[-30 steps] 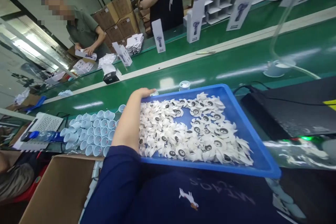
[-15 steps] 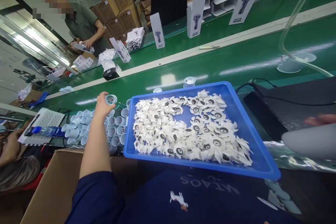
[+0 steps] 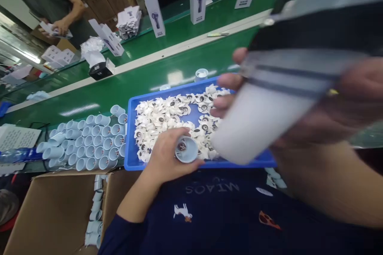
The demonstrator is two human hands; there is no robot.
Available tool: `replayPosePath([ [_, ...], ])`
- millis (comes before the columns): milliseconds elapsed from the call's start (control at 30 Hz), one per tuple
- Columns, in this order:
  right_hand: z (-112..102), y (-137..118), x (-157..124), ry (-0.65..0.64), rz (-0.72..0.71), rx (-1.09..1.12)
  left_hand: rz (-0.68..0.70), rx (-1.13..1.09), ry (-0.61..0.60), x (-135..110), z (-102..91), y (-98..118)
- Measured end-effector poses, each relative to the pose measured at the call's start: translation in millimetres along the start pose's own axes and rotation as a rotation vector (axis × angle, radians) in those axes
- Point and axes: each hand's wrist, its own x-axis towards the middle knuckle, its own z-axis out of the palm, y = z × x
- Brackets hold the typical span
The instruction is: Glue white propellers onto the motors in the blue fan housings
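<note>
My left hand [image 3: 167, 155] is closed round a small pale blue tube [image 3: 186, 149], open end toward me, at the near edge of the blue tray [image 3: 130, 135]. The tray is full of white fan impellers [image 3: 167, 115]. My right hand [image 3: 323, 119] is close to the camera and blurred, wrapped round a large tool with a white barrel [image 3: 263, 123] and grey-and-black body, held over the right half of the tray. A batch of identical pale blue tubes [image 3: 86, 143] lies left of the tray.
A green conveyor belt [image 3: 179, 59] runs behind the tray, with two small tubes standing on it. White product boxes [image 3: 154, 10] stand across it, where another person's hands [image 3: 56, 28] fold cartons. An open cardboard box [image 3: 56, 211] with tubes sits at the lower left.
My left hand carried a tube from the batch on the left over to the tray's near edge. My right hand brought the large tool up into view over the tray. The camera tilted down.
</note>
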Motion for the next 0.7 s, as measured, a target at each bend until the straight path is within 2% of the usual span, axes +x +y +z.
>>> replayPosePath([
  [100,31,0,12,0.011,-0.116,0.202,0.035,-0.029,-0.058,13,9.9,21],
  [167,41,1,13,-0.029,-0.139,0.16,0.028,-0.05,-0.055,18,11.0,28],
  [333,44,-6,4,0.042,-0.07,0.051,0.007,-0.034,-0.009,19,15.0,31],
  [433,48,-11,5,0.112,-0.033,0.077,0.002,-0.032,0.008,18,18.6,30],
  [600,47,-9,8,0.13,0.011,0.145,0.02,-0.05,0.03,19,22.2,30],
  [700,44,-1,5,0.125,-0.062,0.153,0.01,-0.051,0.042,19,22.3,31],
])
